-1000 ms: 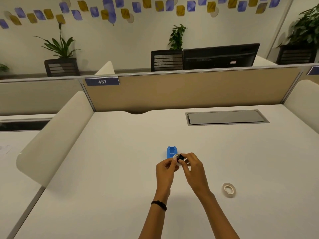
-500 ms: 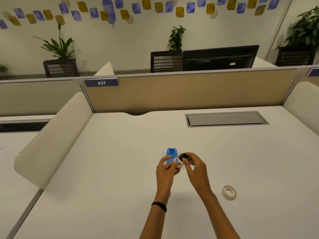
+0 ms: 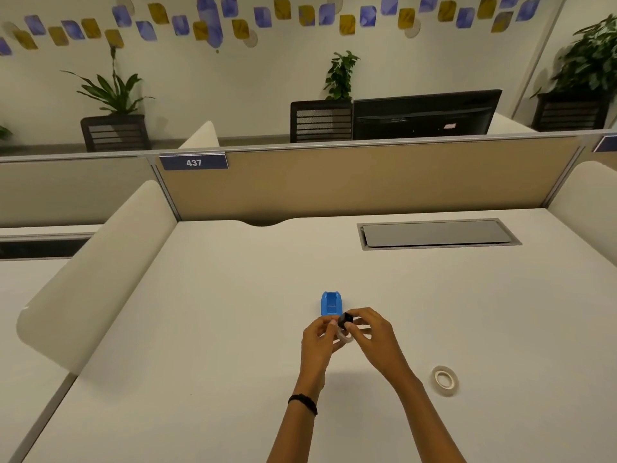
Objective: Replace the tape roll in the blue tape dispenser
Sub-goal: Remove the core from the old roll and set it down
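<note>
Desk: wide white laminate desk top (image 3: 233, 329), filling the lower and middle frame. Set into its surface, upper right of centre: a flat grey rectangular cable-access flap (image 3: 437, 233). Resting on it, centre of frame: a small blue plastic tape dispenser (image 3: 331, 303), open cradle upward. Resting on it, lower right: a white ring-shaped tape roll (image 3: 444, 379), lying flat, well apart from the dispenser.

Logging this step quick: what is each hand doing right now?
Left hand: closed on the tape ring.
Right hand: closed on the black core.
</note>
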Demonstrator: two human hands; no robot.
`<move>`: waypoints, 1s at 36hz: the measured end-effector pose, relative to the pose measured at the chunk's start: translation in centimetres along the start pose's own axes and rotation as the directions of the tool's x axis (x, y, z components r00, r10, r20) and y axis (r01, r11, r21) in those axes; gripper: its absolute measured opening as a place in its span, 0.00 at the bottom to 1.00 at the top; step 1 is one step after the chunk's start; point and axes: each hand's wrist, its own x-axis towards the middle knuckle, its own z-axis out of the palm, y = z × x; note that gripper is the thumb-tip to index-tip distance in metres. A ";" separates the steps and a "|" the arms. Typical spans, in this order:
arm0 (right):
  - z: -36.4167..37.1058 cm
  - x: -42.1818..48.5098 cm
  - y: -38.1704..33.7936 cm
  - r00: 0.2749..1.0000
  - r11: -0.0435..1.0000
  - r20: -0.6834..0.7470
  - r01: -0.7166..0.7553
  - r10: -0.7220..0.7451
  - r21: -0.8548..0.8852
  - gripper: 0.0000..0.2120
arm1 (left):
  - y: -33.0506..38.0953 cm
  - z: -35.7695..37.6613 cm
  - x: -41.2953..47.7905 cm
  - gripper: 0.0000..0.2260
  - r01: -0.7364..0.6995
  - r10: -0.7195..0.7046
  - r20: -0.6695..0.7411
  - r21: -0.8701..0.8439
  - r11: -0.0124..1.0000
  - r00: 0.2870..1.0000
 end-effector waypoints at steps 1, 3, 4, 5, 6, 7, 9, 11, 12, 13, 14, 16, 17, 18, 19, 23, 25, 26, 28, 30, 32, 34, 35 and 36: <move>0.1 0.1 0.1 1.000 1.000 0.010 -0.002 0.002 -0.003 0.08 | 0.0 0.1 0.0 0.12 0.001 -0.001 0.006 -0.007 1.000 1.000; 0.2 0.2 0.1 1.000 1.000 0.026 -0.009 0.009 0.003 0.08 | -0.1 0.1 0.2 0.13 0.014 -0.014 0.020 -0.022 1.000 1.000; 0.3 0.2 0.2 0.999 1.000 0.033 -0.012 0.012 0.011 0.07 | -0.1 0.1 0.3 0.13 0.020 -0.019 0.034 -0.028 0.999 0.999; 0.3 0.3 0.2 0.999 1.000 0.040 -0.015 0.014 0.018 0.07 | -0.1 0.1 0.4 0.13 0.022 -0.020 0.051 -0.031 0.999 0.998; 0.3 0.4 0.2 0.999 1.000 0.047 -0.017 0.016 0.021 0.07 | -0.2 0.1 0.5 0.12 0.020 -0.018 0.067 -0.032 0.999 0.998; 0.3 0.4 0.3 0.998 1.000 0.055 -0.020 0.019 0.022 0.07 | -0.2 0.0 0.6 0.12 0.019 -0.016 0.077 -0.030 0.999 0.997; 0.3 0.6 0.5 0.996 0.999 0.079 -0.030 0.029 0.014 0.09 | -0.4 -0.1 0.9 0.11 0.022 -0.020 0.085 -0.023 0.999 0.996; 0.3 0.8 0.8 0.993 0.999 0.113 -0.034 0.034 -0.006 0.12 | -0.7 -0.2 1.3 0.11 0.029 -0.027 0.086 -0.019 0.999 0.996; 0.4 0.9 1.0 0.991 0.999 0.129 -0.033 0.035 -0.015 0.12 | -0.9 -0.2 1.4 0.10 0.032 -0.031 0.086 -0.018 0.999 0.996; 0.4 0.9 1.2 0.989 0.999 0.143 -0.032 0.035 -0.023 0.13 | -1.0 -0.3 1.5 0.10 0.036 -0.034 0.087 -0.019 0.999 0.996; 0.5 1.0 1.3 0.988 0.999 0.153 -0.033 0.037 -0.030 0.14 | -1.1 -0.3 1.6 0.09 0.041 -0.039 0.087 -0.021 0.999 0.995; 0.7 1.1 1.7 0.985 0.998 0.165 -0.036 0.043 -0.043 0.14 | -1.4 -0.4 1.9 0.10 0.065 -0.063 0.088 -0.028 0.997 0.994; 0.9 1.1 1.9 0.984 0.998 0.171 -0.039 0.046 -0.045 0.14 | -1.6 -0.5 2.0 0.10 0.083 -0.080 0.090 -0.031 0.996 0.993; 1.1 1.2 2.2 0.983 0.998 0.178 -0.043 0.051 -0.048 0.14 | -1.8 -0.5 2.2 0.11 0.103 -0.100 0.093 -0.033 0.994 0.991; 1.2 1.2 2.4 0.981 0.998 0.185 -0.049 0.058 -0.051 0.14 | -2.0 -0.5 2.3 0.11 0.127 -0.123 0.096 -0.034 0.991 0.988; 1.6 1.5 3.1 0.976 0.996 0.203 -0.066 0.079 -0.067 0.13 | -2.7 -0.6 2.6 0.06 0.211 -0.203 0.121 -0.060 0.976 0.972; 1.7 1.6 3.4 0.974 0.995 0.207 -0.074 0.087 -0.069 0.12 | -2.9 -0.6 2.7 0.07 0.251 -0.240 0.133 -0.072 0.965 0.962; 1.7 1.6 3.6 0.974 0.994 0.208 -0.080 0.093 -0.068 0.12 | -3.0 -0.6 2.8 0.07 0.269 -0.257 0.135 -0.081 0.960 0.957; 1.8 1.7 3.8 0.973 0.994 0.204 -0.094 0.104 -0.056 0.13 | -3.3 -0.6 2.9 0.08 0.303 -0.289 0.131 -0.103 0.948 0.948; 2.0 1.9 4.2 0.973 0.993 0.198 -0.116 0.120 -0.033 0.15 | -3.6 -0.5 3.3 0.10 0.338 -0.322 0.130 -0.136 0.931 0.938; 2.1 1.9 4.0 0.974 0.993 0.191 -0.119 0.121 -0.024 0.16 | -3.7 -0.3 3.2 0.12 0.394 -0.372 0.143 -0.185 0.900 0.917; 2.1 2.1 3.7 0.973 0.993 0.195 -0.121 0.120 -0.008 0.16 | -3.8 -0.2 3.2 0.14 0.459 -0.422 0.185 -0.274 0.845 0.888; 2.2 2.2 3.7 0.972 0.992 0.201 -0.128 0.124 0.006 0.17 | -3.9 -0.1 3.2 0.15 0.486 -0.441 0.205 -0.335 0.808 0.874; 2.2 2.3 3.7 0.971 0.991 0.203 -0.132 0.126 0.016 0.18 | -3.9 0.0 3.3 0.16 0.503 -0.452 0.221 -0.397 0.768 0.864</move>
